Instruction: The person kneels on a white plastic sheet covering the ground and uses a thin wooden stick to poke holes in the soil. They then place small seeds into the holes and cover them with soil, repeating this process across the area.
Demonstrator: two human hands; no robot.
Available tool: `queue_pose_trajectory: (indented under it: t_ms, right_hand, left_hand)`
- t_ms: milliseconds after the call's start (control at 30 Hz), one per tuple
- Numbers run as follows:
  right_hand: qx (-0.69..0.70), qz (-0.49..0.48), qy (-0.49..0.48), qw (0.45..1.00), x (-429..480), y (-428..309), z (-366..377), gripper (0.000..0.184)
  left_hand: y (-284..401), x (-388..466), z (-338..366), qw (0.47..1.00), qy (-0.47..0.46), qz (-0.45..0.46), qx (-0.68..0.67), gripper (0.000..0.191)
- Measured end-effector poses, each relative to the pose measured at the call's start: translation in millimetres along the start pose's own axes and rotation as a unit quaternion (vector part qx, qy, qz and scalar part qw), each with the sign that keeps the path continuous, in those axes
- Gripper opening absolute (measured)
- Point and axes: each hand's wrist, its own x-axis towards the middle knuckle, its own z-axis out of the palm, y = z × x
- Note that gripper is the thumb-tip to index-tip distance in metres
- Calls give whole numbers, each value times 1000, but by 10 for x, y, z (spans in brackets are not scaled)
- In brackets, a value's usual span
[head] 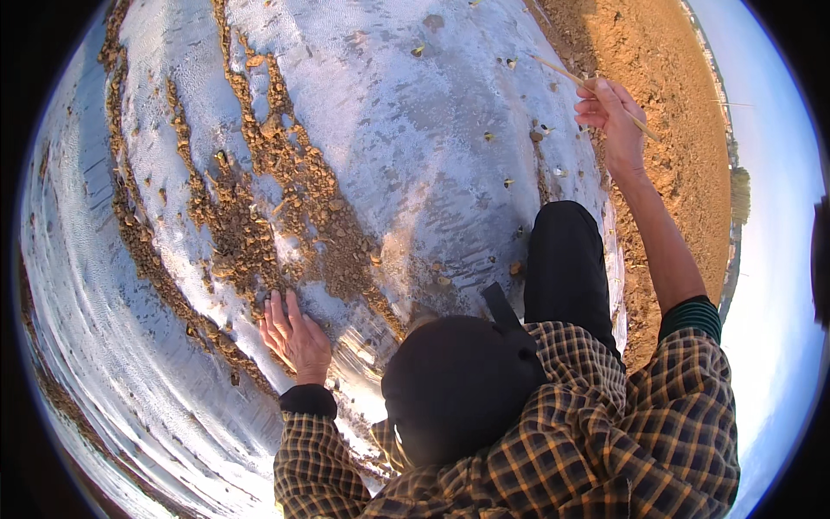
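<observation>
My right hand (611, 120) grips a thin wooden stick (559, 70) near its middle. One end of the stick points to the far left, over the edge of the plastic mulch film (402, 110). The other end sticks out behind the hand. Small seedlings poke up through the film, such as one seedling (508, 183) and another farther off (418, 50). My left hand (298, 340) is laid palm down, holding nothing, its fingertips at a strip of loose crumbly soil (249, 240) on top of the film.
Bare brown soil (674, 194) runs along the right side of the film. My bent knee in black trousers (565, 259) rests at the film's right part. More soil lines (139, 240) cross the film at left. A tree (740, 194) stands on the horizon.
</observation>
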Motion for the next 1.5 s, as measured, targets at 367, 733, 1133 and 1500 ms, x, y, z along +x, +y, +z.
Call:
queue_pose_trajectory:
  t_ms: [367,733,1133,1500]
  right_hand:
    - [-243,-63,-170,953,946,-814,671,23]
    - [-282,-124,-245,919,1320,-1198,155,24]
    - [-66,59,-365,927,1541,-23,530,28]
    - [-17,147,-368,918,1489,388,721,25]
  left_hand:
    - [-6,42,-21,1000,-12,11,-4,47]
    - [-1,11,-31,999,-32,1,2,48]
    - [-88,-13,18,997,-37,27,68,47]
    - [-36,2,33,997,-19,20,76,60]
